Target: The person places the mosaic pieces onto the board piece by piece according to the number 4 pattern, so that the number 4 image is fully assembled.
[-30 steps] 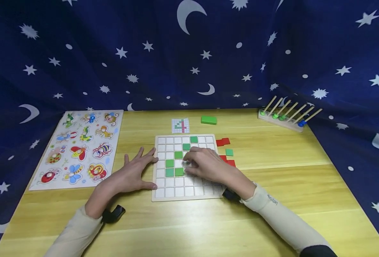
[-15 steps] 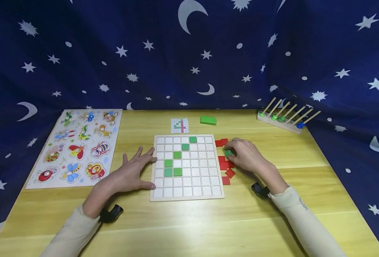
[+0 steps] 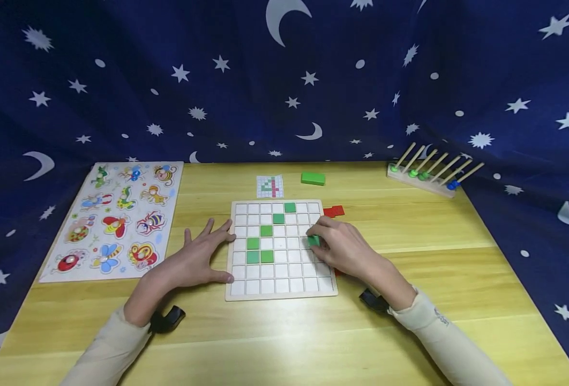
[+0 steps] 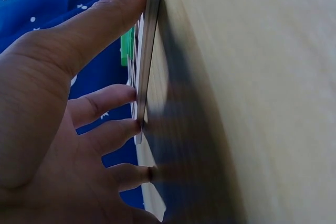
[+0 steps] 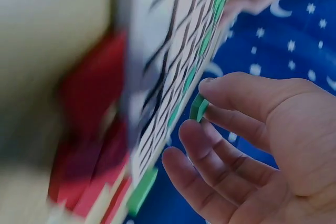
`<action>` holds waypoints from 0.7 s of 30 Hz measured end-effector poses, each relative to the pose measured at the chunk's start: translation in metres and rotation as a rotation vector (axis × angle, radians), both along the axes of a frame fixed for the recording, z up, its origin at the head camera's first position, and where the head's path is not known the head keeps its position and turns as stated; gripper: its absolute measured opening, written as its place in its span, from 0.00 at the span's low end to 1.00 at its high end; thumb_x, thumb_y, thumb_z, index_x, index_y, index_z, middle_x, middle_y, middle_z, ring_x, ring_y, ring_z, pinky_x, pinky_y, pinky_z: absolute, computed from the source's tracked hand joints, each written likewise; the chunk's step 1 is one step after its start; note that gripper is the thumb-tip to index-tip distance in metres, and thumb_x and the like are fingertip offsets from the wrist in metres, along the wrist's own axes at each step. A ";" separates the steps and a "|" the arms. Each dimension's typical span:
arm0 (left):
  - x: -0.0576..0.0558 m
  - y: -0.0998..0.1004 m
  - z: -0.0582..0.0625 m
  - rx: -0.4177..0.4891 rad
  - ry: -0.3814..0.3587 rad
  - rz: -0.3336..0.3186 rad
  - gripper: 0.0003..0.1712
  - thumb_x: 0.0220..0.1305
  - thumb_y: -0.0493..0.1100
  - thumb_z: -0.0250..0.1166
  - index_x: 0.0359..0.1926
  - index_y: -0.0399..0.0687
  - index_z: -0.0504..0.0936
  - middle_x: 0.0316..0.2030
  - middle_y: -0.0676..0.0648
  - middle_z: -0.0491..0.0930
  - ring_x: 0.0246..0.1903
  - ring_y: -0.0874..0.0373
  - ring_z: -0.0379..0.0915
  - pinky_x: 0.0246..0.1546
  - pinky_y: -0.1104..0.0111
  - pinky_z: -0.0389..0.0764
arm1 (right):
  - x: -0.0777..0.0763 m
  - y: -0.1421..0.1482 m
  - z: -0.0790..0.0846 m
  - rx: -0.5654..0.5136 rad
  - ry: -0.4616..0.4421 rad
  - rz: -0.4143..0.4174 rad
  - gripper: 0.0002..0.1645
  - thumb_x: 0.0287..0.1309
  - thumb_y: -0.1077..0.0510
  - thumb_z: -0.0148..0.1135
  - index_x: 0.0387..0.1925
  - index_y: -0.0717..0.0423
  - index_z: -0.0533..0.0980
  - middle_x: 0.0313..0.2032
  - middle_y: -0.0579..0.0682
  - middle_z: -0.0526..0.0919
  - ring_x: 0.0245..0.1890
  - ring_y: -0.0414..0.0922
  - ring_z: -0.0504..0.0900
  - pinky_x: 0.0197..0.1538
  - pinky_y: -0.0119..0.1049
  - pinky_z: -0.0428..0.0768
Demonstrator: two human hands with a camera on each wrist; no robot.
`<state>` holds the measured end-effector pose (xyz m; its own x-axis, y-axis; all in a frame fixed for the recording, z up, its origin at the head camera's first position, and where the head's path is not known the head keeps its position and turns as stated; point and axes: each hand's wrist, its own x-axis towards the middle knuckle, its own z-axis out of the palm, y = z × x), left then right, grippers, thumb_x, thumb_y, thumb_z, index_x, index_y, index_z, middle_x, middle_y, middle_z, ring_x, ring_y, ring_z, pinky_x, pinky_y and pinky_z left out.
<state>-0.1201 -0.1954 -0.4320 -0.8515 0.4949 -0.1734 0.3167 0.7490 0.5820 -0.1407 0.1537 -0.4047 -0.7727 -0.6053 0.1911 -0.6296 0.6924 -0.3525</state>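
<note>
A white grid board [image 3: 284, 296] with a pale wooden frame lies mid-table, several green tiles [image 3: 267, 230] set in its squares. My right hand [image 3: 344, 249] pinches a green square tile [image 3: 314, 240] between thumb and fingertips over the board's right side. In the right wrist view the same green tile [image 5: 198, 107] shows edge-on between the fingertips. My left hand [image 3: 193, 262] rests at the board's left edge, fingers spread, with thumb and fingertips touching the frame. The left wrist view shows the left thumb [image 4: 105, 19] and fingers along the board's edge.
Red tiles [image 3: 334, 211] lie along the board's right edge, some behind the right hand. Behind the board are a small pattern card [image 3: 270, 186] and a green block [image 3: 313, 178]. An insect puzzle [image 3: 120, 214] lies left; a peg stand [image 3: 421, 179] stands back right.
My right hand went from the board to the loose tiles on the right, took a green tile, and came back left over the board with it. The left hand stayed at the edge.
</note>
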 end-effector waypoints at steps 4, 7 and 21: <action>0.000 0.001 -0.001 -0.004 -0.006 0.000 0.49 0.46 0.60 0.80 0.67 0.50 0.71 0.78 0.46 0.48 0.76 0.37 0.29 0.59 0.25 0.27 | 0.008 -0.022 -0.005 -0.008 -0.041 0.061 0.12 0.54 0.61 0.74 0.42 0.56 0.85 0.37 0.45 0.81 0.26 0.39 0.77 0.29 0.32 0.76; -0.001 0.001 -0.001 -0.003 -0.006 -0.002 0.49 0.46 0.60 0.80 0.68 0.50 0.71 0.78 0.46 0.48 0.76 0.37 0.29 0.59 0.25 0.27 | 0.011 -0.036 -0.010 0.007 -0.063 0.101 0.11 0.55 0.60 0.73 0.42 0.55 0.85 0.36 0.44 0.80 0.25 0.37 0.75 0.29 0.30 0.75; -0.001 0.001 -0.001 0.010 -0.007 -0.001 0.49 0.46 0.60 0.80 0.67 0.50 0.71 0.78 0.46 0.48 0.76 0.36 0.29 0.58 0.24 0.26 | 0.002 -0.056 -0.007 0.019 -0.223 0.091 0.14 0.51 0.58 0.77 0.42 0.50 0.86 0.36 0.43 0.81 0.33 0.38 0.75 0.33 0.35 0.75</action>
